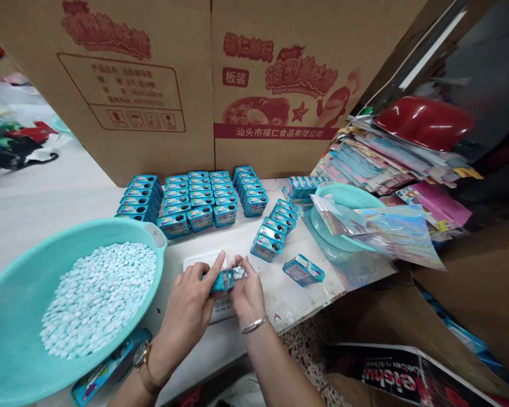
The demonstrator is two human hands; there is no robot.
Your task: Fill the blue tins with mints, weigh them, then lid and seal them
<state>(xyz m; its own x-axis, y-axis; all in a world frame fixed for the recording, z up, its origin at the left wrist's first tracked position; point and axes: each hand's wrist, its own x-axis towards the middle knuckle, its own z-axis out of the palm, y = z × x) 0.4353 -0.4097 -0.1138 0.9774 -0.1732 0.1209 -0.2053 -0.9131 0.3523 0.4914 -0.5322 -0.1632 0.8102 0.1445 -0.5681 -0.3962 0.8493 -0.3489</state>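
Note:
My left hand point(193, 294), with a watch at the wrist, is closed around a small blue box point(223, 281) above a white device on the table. Beside it my right hand point(248, 291), wearing a silver bracelet, is cupped palm up with several pale candies point(238, 272) in it, touching the box's end. At the left a large turquoise basin point(159, 237) holds a heap of pale blue candies point(102, 294). Rows of blue boxes point(201, 217) stand behind my hands, and a shorter row point(267, 247) is to their right. One box point(303, 270) lies apart.
A big cardboard carton point(161, 152) stands along the back. At the right are a turquoise bowl point(352, 195) with shiny sheets, stacked papers point(365, 158) and a red bowl point(424, 121). An open carton point(377, 316) sits below the table's right edge.

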